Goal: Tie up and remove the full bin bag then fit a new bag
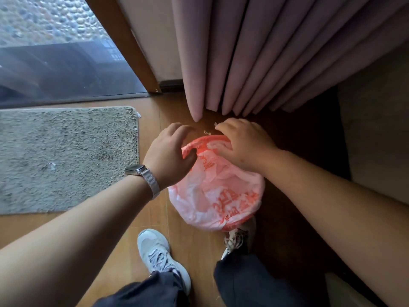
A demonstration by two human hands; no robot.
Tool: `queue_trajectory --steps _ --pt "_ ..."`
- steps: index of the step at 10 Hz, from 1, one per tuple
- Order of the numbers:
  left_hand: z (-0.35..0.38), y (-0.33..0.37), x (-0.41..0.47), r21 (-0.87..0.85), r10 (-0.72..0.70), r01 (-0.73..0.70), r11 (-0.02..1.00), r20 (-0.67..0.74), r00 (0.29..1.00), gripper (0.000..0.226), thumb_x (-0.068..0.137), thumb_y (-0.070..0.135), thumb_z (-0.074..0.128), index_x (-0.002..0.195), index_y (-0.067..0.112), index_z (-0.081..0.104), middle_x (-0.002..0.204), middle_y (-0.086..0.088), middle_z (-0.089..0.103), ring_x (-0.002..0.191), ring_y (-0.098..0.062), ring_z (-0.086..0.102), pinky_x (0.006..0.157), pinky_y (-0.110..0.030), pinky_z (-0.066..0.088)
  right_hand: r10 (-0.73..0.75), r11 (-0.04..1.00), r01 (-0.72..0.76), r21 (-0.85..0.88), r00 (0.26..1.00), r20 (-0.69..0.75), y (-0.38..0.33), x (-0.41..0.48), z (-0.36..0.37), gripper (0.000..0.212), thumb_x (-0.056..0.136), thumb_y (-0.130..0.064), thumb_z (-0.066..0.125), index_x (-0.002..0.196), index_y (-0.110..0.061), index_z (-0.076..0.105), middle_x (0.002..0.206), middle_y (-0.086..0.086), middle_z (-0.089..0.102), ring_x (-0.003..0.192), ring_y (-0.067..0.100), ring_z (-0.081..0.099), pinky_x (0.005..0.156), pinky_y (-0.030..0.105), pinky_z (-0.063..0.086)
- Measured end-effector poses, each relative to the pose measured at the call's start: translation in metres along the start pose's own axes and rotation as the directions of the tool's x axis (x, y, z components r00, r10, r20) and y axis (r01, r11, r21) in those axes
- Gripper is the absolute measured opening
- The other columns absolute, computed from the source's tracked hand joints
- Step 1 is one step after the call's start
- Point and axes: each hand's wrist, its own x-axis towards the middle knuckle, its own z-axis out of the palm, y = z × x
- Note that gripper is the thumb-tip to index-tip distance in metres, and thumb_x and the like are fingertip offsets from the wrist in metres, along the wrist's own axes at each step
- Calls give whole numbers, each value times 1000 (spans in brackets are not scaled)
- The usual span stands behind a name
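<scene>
A pink-white plastic bag (218,191) with red print is stretched over a round bin on the wooden floor; the bin itself is hidden beneath it. My left hand (171,151), with a watch on the wrist, curls over the bag's far left rim, thumb pressing the plastic. My right hand (243,144) lies on the far right rim, fingers bent down onto the bag's edge. Both hands grip the bag at the far side of the bin.
Pink curtains (254,63) hang just behind the bin. A grey shaggy mat (66,158) lies to the left by a glass door (55,52). My two shoes (159,251) stand close in front of the bin. Small scraps lie on the floor behind the bag.
</scene>
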Motion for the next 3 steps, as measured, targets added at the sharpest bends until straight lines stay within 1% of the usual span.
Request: queue_trajectory --steps 1,2,3 --pt "-54 42 -14 62 -3 2 998 29 1000 46 81 30 63 124 14 57 125 -10 58 110 -32 56 91 -39 46 25 1000 -25 11 1000 -15 -17 -36 -57 47 90 -46 52 128 -18 51 125 3 56 114 27 50 93 40 40" --pt "-117 97 -24 78 5 -8 997 42 999 50 80 34 61 125 13 57 128 -10 57 112 -33 55 93 -41 44 76 997 -74 31 996 -46 -40 -74 -132 53 87 -48 46 129 -16 50 128 5 55 117 28 50 94 42 40" --pt "-172 154 -40 82 -3 -1 997 49 999 54 81 36 62 129 13 56 132 -10 55 117 -33 52 97 -44 44 108 993 -101 53 986 -128 -62 -116 -202 57 84 -51 39 128 -16 51 127 6 55 117 28 49 93 43 41"
